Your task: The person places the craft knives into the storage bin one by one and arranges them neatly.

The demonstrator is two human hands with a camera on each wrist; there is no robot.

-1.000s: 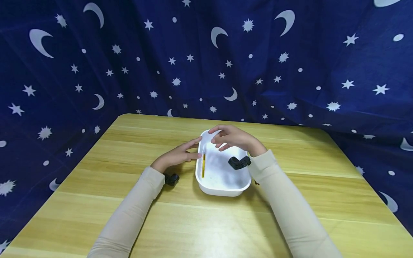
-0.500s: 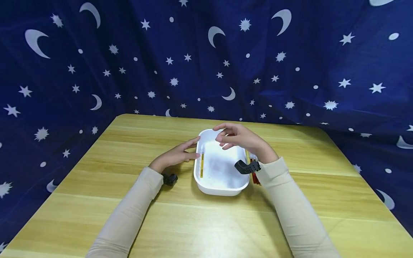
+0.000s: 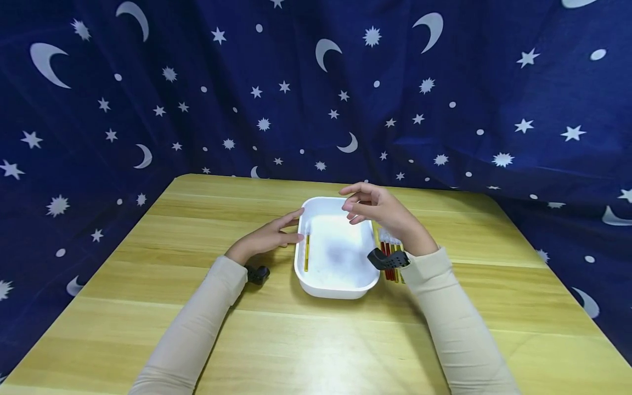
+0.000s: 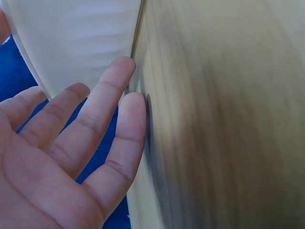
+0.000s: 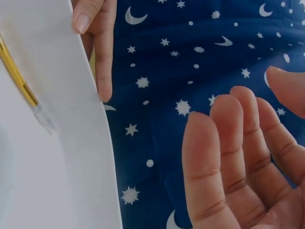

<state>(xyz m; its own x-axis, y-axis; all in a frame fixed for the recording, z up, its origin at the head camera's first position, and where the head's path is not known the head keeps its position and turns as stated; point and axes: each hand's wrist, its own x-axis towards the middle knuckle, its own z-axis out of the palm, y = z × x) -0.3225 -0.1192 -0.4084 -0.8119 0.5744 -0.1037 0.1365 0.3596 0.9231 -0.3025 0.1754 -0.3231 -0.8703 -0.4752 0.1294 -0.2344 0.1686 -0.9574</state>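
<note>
A white plastic tray (image 3: 340, 277) stands on the table. Along its left inner side lies a slim gold craft knife (image 3: 307, 253); the right wrist view shows the knife's knurled grip (image 5: 21, 78) and clear cap. My left hand (image 3: 266, 237) touches the tray's left rim with extended fingers and thumb, while the lower fingers (image 4: 90, 114) spread beside its outer wall. Over the tray's far right corner hovers my right hand (image 3: 387, 214), its fingers loosely bent and nothing between them.
Several similar red and gold knives (image 3: 387, 269) with clear caps lie side by side just right of the tray, partly hidden by the right wrist and its black camera (image 3: 387, 259). A blue star-and-moon curtain (image 3: 276, 99) hangs behind the wooden table (image 3: 296, 351).
My right hand has drawn back to the right and slightly up from over the tray, uncovering more of the red and gold knives. The left hand stays at the rim.
</note>
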